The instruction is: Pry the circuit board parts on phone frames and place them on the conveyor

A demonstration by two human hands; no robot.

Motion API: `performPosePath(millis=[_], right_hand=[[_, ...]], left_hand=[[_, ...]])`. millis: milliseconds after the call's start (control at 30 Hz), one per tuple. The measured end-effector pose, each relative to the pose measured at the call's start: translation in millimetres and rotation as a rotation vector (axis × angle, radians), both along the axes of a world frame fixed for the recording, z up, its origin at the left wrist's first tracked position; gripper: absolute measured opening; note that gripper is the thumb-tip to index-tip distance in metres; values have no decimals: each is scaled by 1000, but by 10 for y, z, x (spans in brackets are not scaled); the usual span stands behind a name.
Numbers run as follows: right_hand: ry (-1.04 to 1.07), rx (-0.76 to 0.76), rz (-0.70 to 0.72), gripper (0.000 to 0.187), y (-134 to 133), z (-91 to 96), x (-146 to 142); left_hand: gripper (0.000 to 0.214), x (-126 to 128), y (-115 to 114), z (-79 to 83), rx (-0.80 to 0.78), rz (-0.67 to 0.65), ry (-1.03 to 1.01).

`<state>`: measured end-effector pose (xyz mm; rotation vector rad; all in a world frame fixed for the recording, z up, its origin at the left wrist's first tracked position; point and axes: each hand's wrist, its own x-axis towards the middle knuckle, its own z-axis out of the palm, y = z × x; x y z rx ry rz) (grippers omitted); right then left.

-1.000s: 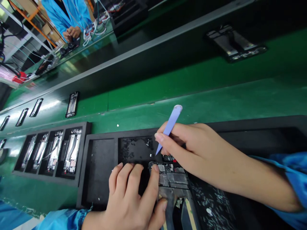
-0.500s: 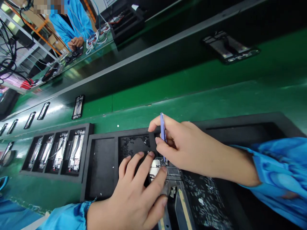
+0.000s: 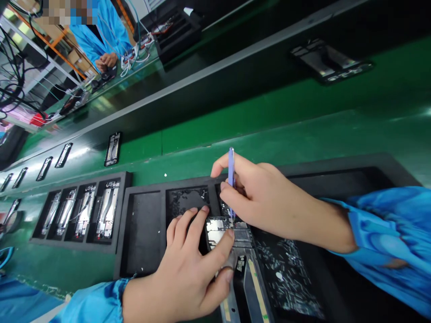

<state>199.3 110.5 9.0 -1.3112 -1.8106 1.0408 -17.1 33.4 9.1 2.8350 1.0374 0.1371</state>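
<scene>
My right hand [image 3: 256,197] is closed around purple tweezers [image 3: 231,168], held nearly upright. Their tips meet the top part of an opened phone [image 3: 245,244], beside its silver shield plates and circuit board. My left hand [image 3: 193,264] lies over the phone's left side with its fingers spread. Its index fingertip rests on the board just below the tweezer tips, while the other long fingers reach past the phone's left edge. Under the left hand, part of the phone is hidden. The phone lies on a black compartment tray [image 3: 144,237].
Many small screws or slivers [image 3: 286,273] fill the tray compartment right of the phone. At left, a black foam tray [image 3: 123,197] holds several opened phones. More phone frames [image 3: 112,149] lie along the green line, one [image 3: 332,60] at far right. Across it sits another person [image 3: 111,31].
Phone frames on the line have shifted slightly right. My left long fingers have drawn back from the board's top edge, uncovering more silver plate. The right hand and tweezers have risen slightly in view.
</scene>
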Motion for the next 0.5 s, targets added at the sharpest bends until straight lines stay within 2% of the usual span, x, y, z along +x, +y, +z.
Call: performPosePath(millis=[300, 500], right_hand=[[-84, -10, 24, 18, -1, -7, -1], [-9, -84, -16, 20, 24, 18, 2]], left_hand=[[53, 4, -16, 17, -26, 7, -5], [50, 14, 0, 31, 39, 51, 9]])
